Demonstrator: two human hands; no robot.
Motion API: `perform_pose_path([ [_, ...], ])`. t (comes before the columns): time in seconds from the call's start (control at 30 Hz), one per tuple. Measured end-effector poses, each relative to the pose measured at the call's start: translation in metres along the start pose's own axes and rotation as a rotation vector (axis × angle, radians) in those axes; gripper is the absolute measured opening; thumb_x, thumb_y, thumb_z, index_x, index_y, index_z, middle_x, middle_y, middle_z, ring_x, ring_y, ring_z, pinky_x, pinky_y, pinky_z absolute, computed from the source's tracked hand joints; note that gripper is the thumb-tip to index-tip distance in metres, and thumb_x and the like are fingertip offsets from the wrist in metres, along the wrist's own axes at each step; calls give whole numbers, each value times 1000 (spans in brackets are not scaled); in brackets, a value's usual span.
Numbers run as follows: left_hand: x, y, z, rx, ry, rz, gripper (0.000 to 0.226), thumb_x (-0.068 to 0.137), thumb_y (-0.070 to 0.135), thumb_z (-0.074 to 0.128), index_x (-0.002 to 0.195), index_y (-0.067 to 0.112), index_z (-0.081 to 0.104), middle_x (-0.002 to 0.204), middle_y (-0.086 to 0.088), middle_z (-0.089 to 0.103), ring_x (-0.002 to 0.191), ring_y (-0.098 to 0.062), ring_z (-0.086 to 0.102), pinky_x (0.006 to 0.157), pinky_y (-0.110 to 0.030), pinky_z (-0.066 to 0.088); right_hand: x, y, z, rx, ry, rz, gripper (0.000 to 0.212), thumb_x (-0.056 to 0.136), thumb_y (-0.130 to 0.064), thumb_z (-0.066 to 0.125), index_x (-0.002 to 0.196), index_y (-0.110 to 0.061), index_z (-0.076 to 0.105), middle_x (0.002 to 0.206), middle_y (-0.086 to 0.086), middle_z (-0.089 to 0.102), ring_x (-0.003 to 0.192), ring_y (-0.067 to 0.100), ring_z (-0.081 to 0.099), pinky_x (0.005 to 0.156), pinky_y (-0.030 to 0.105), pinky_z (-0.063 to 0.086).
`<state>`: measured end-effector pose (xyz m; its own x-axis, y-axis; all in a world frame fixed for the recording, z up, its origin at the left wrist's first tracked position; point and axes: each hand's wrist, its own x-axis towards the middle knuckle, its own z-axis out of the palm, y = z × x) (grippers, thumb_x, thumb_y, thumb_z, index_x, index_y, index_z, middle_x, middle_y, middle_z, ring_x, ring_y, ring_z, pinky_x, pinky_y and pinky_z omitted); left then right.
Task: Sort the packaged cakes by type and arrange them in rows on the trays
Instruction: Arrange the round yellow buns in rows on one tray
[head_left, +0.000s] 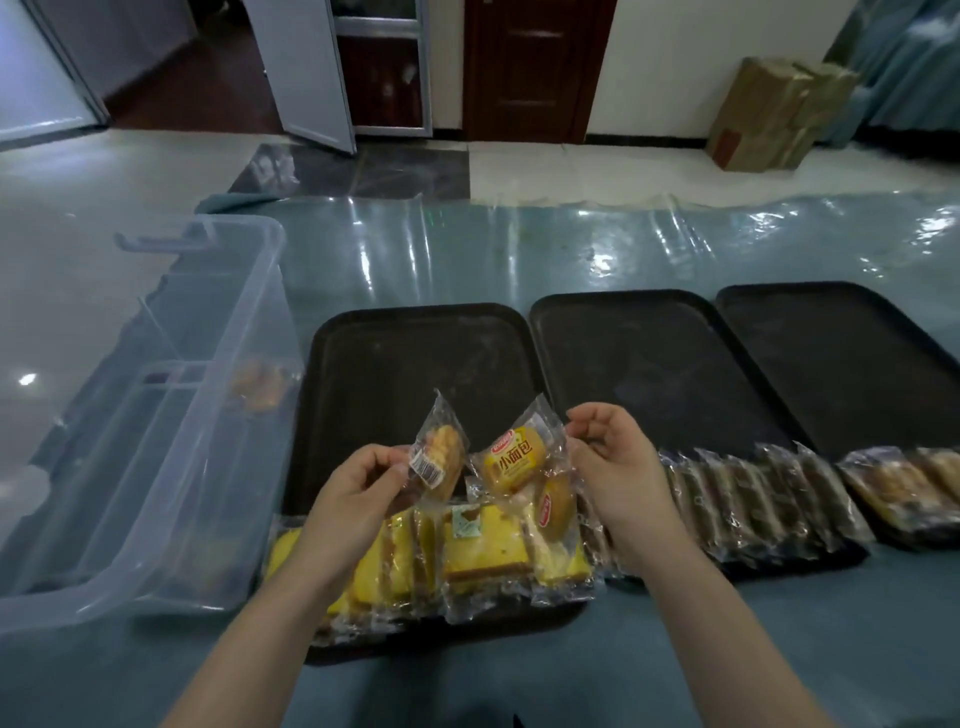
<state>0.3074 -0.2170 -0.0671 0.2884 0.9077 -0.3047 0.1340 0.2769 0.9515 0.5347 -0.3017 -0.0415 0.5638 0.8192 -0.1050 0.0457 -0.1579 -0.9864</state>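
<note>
My left hand (358, 488) pinches a small clear-wrapped brown cake (439, 457) above the left black tray (415, 358). My right hand (618, 467) pinches the wrapper edge of a yellow-labelled small bread pack (514, 460), and a second such bun (553, 506) hangs just below it. A row of yellow sponge cake slices (483, 551) lies along the left tray's near edge. Dark wrapped cakes (753, 499) line the near edge of the middle tray (660, 364). Several light brown packs (904, 483) sit on the right tray (841, 353).
A large clear plastic bin (156, 415) stands to the left of the trays, with a brown cake (258, 387) visible through its wall. Everything rests on a blue cloth under shiny plastic sheeting (519, 249). A cardboard box (774, 114) sits by the far wall.
</note>
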Motion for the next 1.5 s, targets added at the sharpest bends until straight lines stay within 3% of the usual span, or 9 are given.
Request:
perform_pose_path([
  [0.17, -1, -3, 32, -21, -22, -22, 13, 98, 6, 56, 89, 4, 66, 101, 1, 74, 88, -15, 70, 77, -28, 56, 8, 15, -38, -24, -4, 18, 30, 93, 5, 57, 100, -24, 61, 94, -4, 65, 83, 5, 61, 69, 21, 51],
  [0.3, -4, 0, 74, 15, -20, -20, 16, 97, 7, 55, 85, 8, 65, 85, -5, 71, 80, -20, 65, 79, -37, 55, 19, 24, -82, -10, -24, 33, 31, 93, 6, 57, 103, -23, 60, 94, -3, 64, 82, 6, 61, 69, 21, 50],
  [0.7, -39, -19, 255, -76, 67, -39, 12, 97, 10, 58, 91, 2, 63, 86, -7, 70, 82, -21, 63, 80, -39, 51, 51, 38, -256, -149, -134, 104, 31, 94, 3, 57, 110, -23, 58, 104, -1, 69, 82, 14, 64, 76, 40, 55],
  [0.83, -48, -24, 287, -94, 101, -62, 11, 98, 10, 57, 92, 4, 63, 92, -10, 67, 88, -19, 64, 80, -27, 56, 57, 43, -288, -145, -134, 98, 31, 94, 8, 52, 110, -18, 59, 101, 1, 69, 81, 10, 62, 71, 27, 51],
  [1.0, -51, -19, 300, -23, 107, -45, 13, 97, 15, 59, 85, 13, 65, 98, -18, 68, 92, -23, 62, 99, -46, 49, 60, 49, -305, -157, -160, 105, 27, 93, 7, 54, 105, -17, 63, 98, -2, 67, 80, -1, 62, 71, 18, 51],
  [1.1, -46, -16, 307, 14, 66, -41, 18, 97, 17, 59, 79, 17, 65, 98, -12, 70, 98, -28, 63, 102, -51, 47, 60, 51, -315, -188, -138, 105, 27, 93, 3, 56, 99, -22, 65, 100, -3, 69, 90, 8, 65, 77, 23, 53],
  [1.23, -41, -5, 330, -23, 17, -10, 27, 98, 11, 56, 72, 18, 63, 108, 7, 73, 107, -12, 66, 93, -33, 50, 63, 52, -337, -181, -102, 81, 27, 93, 3, 57, 96, -22, 66, 97, -6, 70, 90, 5, 65, 78, 22, 53],
  [1.33, -38, -3, 352, -15, -38, 4, 29, 98, 11, 55, 72, 19, 63, 115, 6, 72, 110, -15, 66, 93, -35, 50, 68, 57, -360, -178, -82, 80, 26, 92, 5, 58, 92, -20, 67, 94, -4, 72, 91, 11, 68, 81, 27, 56],
  [1.5, -36, 4, 403, -15, -14, 19, 23, 100, 14, 51, 77, 14, 57, 94, 7, 73, 87, -15, 67, 78, -33, 48, 81, 62, -410, -184, -92, 60, 30, 94, 5, 54, 89, -21, 68, 91, -5, 74, 88, 18, 68, 77, 36, 56],
])
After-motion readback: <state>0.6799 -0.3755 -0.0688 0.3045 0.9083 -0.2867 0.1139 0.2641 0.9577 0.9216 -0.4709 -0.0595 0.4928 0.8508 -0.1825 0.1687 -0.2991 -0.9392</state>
